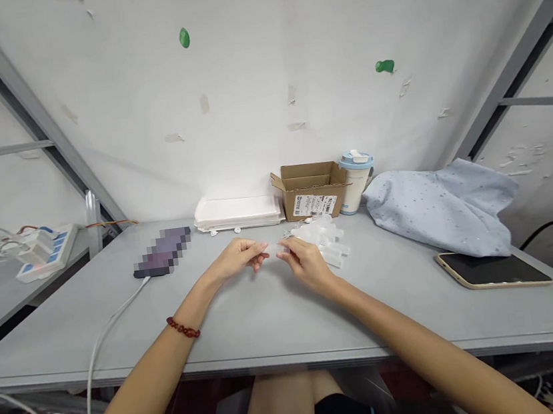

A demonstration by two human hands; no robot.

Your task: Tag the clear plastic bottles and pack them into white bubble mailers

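My left hand [242, 255] and my right hand [308, 263] are close together above the middle of the grey table. A small translucent plastic piece [273, 249] spans the gap between their fingertips. Thumb and forefinger of each hand are pinched at one end of it, so its exact shape is partly hidden. Just behind and to the right of my right hand lies a pile of whitish translucent tube-like pieces [330, 244]. A reddish bead bracelet [184, 328] circles my left wrist.
Behind the pile stand an open cardboard box [314, 204] and a lidded cup [355, 184]. White flat sheets [237, 213] are stacked to the left. A blurred device [164, 251] trails a white cable [101, 336]. Rightward lie a light blue cloth [438, 207] and a phone [496, 269].
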